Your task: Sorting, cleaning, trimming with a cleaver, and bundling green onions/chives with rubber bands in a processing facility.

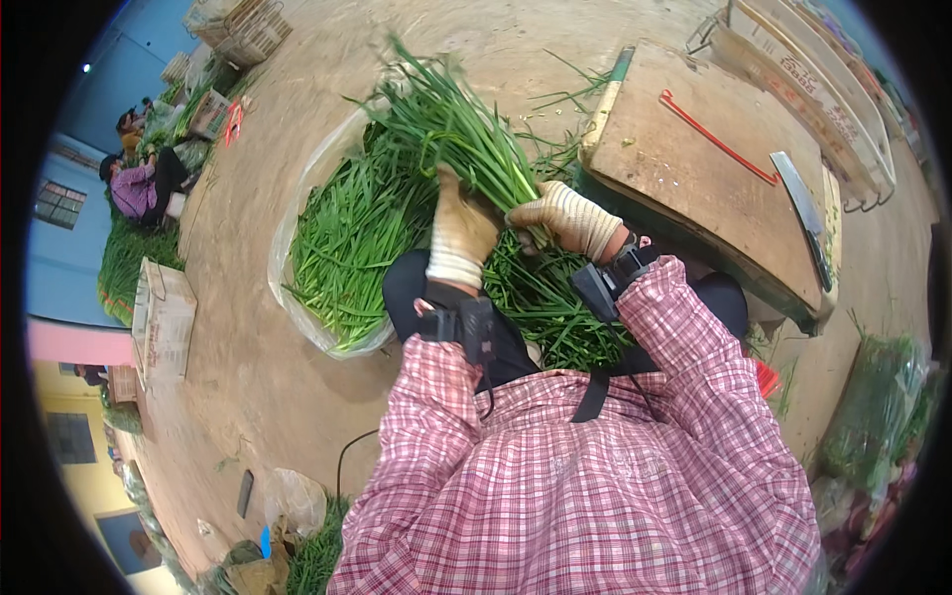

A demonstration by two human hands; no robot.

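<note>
My right hand (569, 216), in a knitted work glove with a tan coated palm, grips a bunch of garlic chives (476, 134) near its pale cut ends. The leaves fan away up and to the left, a little blurred. Against the left side of that bunch is my left hand (465, 227), gloved likewise, its thumb up. Its fingers are partly behind the leaves, so I cannot tell whether they close on them. A clear plastic bag (286, 245), spread wide, holds a heap of chives (349, 245) to the left. More chives (550, 312) lie on my lap.
On the right stands a board-topped block (714, 171) bearing a red strap (718, 137) and a knife (803, 208). Crates (811, 82) stand beyond it. A white crate (163, 320) and a seated person (137, 186) are at left. A bagged bundle (870, 409) lies at right.
</note>
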